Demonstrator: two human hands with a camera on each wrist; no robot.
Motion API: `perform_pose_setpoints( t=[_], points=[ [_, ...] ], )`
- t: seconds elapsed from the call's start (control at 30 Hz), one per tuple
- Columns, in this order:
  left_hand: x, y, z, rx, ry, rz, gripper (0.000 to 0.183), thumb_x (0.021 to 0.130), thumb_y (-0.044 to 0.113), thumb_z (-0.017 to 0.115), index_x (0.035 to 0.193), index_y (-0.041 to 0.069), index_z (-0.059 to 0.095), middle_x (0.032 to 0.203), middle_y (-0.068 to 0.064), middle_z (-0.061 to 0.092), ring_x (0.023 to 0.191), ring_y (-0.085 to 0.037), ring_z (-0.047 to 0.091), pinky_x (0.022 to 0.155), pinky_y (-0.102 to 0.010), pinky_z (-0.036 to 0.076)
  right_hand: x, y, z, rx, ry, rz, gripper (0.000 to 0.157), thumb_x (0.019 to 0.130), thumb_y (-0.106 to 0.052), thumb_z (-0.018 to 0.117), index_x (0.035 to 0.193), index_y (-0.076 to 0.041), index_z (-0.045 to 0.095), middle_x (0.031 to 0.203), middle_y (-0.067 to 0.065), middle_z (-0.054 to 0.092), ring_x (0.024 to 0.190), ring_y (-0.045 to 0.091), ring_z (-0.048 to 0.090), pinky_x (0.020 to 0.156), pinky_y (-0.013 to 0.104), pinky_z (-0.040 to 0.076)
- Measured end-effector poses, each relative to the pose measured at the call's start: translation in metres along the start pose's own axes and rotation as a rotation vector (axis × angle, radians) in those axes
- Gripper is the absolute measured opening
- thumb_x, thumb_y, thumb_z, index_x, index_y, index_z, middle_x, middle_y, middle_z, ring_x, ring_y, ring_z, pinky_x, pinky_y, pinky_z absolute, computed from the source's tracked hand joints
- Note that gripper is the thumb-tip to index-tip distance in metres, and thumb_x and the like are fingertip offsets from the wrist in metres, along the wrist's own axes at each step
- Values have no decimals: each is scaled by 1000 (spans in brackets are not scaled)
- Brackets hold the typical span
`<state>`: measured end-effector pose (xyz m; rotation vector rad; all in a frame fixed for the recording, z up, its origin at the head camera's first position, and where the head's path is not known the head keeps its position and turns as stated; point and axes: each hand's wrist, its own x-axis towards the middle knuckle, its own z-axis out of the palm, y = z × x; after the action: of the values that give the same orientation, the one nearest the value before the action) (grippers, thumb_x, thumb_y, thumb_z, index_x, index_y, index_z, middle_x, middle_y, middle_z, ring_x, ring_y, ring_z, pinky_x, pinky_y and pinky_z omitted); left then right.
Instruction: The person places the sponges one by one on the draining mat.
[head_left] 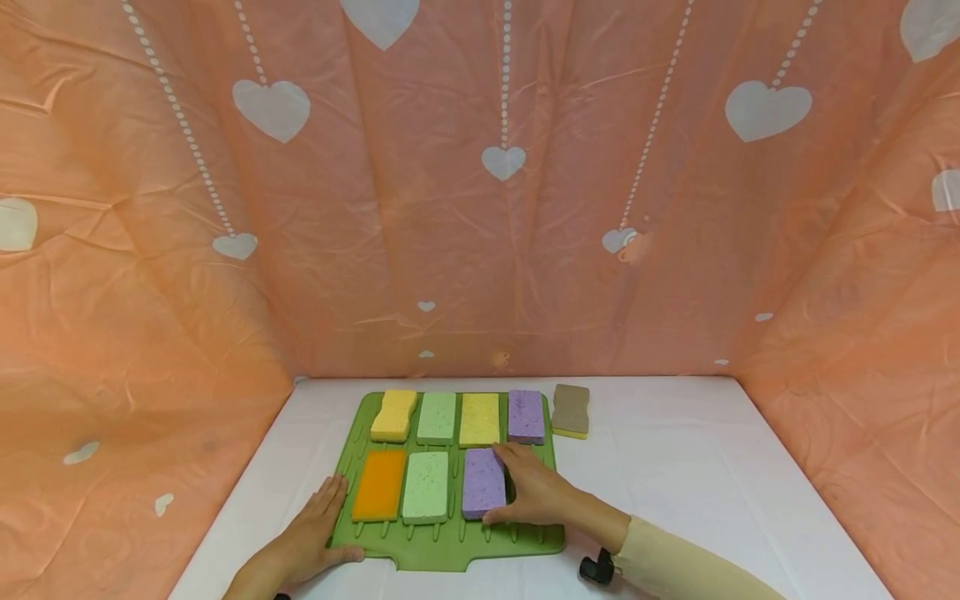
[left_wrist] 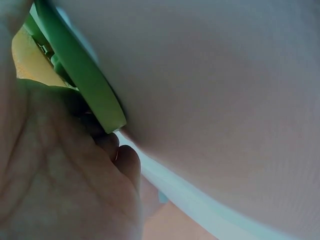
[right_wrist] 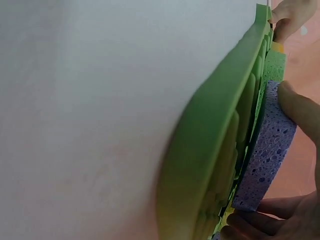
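Note:
A green ridged drying mat (head_left: 431,557) lies on the table and carries rows of sponges. My right hand (head_left: 538,492) pinches a purple sponge (head_left: 482,485) in the front row, thumb at its near end and fingers at its far end. In the right wrist view that pitted purple sponge (right_wrist: 267,147) sits between thumb and fingers, close over the mat's ridges. My left hand (head_left: 311,529) rests at the mat's left edge, fingers extended along it and thumb at the front edge. The left wrist view shows the mat's rim (left_wrist: 95,90) against the fingers.
Left of the held sponge are a light green sponge (head_left: 426,487) and an orange one (head_left: 378,486). Behind stand a wavy yellow (head_left: 393,415), a light green (head_left: 437,418), a yellow (head_left: 479,419) and a purple sponge (head_left: 526,416). A brown-topped sponge (head_left: 572,410) lies off the mat, right.

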<state>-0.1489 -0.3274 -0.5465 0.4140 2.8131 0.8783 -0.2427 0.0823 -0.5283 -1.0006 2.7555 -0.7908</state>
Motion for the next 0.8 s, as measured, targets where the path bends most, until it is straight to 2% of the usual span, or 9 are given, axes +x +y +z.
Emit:
perform_pose_setpoints(
  t=[0.07, 0.13, 0.2, 0.27, 0.33, 0.4, 0.63, 0.7, 0.8],
  points=[
    [0, 1, 0, -2, 0, 13, 123, 88, 54, 83, 160, -21, 19, 169, -44, 9, 157, -60, 4, 128, -49, -10, 1, -2, 0, -3, -7, 4, 120, 79, -60, 92, 163, 6, 36, 164, 28, 41, 154, 45, 38, 122, 59, 39],
    [0, 0, 0, -10, -1, 13, 123, 87, 54, 83, 160, -22, 18, 168, -44, 8, 157, -61, 3, 127, -45, -14, 1, -3, 0, -1, -14, 5, 120, 79, -60, 92, 163, 6, 36, 164, 28, 41, 154, 44, 39, 122, 59, 39],
    [0, -1, 0, -19, -6, 10, 124, 88, 55, 83, 160, -22, 17, 168, -44, 7, 156, -61, 2, 122, -28, -20, 1, -6, 0, -3, -18, 5, 120, 80, -60, 91, 163, 7, 36, 164, 29, 41, 153, 43, 40, 121, 58, 41],
    [1, -1, 0, 8, -2, -11, 126, 86, 59, 82, 161, -20, 19, 170, -41, 8, 158, -59, 5, 121, -19, -19, 1, -8, 0, -1, -22, 5, 120, 80, -60, 91, 163, 8, 35, 164, 29, 40, 153, 42, 41, 121, 57, 41],
    [3, -4, 2, 21, -2, -29, 127, 86, 61, 81, 162, -18, 18, 172, -39, 8, 159, -57, 5, 107, -3, -20, 1, -9, 1, -3, -26, 6, 121, 80, -59, 92, 163, 9, 34, 164, 29, 39, 153, 41, 40, 121, 56, 41],
    [4, -6, 3, 44, -4, -45, 127, 86, 64, 80, 164, -16, 18, 174, -36, 8, 161, -53, 5, 103, 2, -19, 1, -9, 1, -10, -31, 11, 122, 80, -59, 92, 163, 9, 33, 165, 29, 39, 154, 40, 39, 122, 55, 41],
    [2, -8, 5, 33, 24, -24, 127, 86, 66, 79, 164, -16, 19, 173, -36, 10, 164, -36, -4, 108, -2, -20, 1, -8, 2, -34, -43, -4, 126, 78, -60, 93, 164, 9, 30, 166, 28, 37, 153, 41, 40, 122, 55, 42],
    [1, -8, 5, 25, 26, -16, 127, 86, 65, 79, 163, -17, 19, 172, -38, 10, 164, -37, -5, 116, -8, -18, 1, -9, 2, -34, -46, -8, 127, 78, -60, 93, 164, 9, 30, 166, 28, 37, 153, 41, 41, 122, 54, 42],
    [0, -5, 3, 3, 26, 13, 124, 87, 60, 81, 161, -19, 20, 169, -43, 11, 162, -49, 0, 131, -39, -10, 0, -9, 2, -32, -45, -12, 126, 79, -60, 92, 164, 9, 30, 165, 28, 38, 153, 41, 41, 121, 55, 42]
  ],
)
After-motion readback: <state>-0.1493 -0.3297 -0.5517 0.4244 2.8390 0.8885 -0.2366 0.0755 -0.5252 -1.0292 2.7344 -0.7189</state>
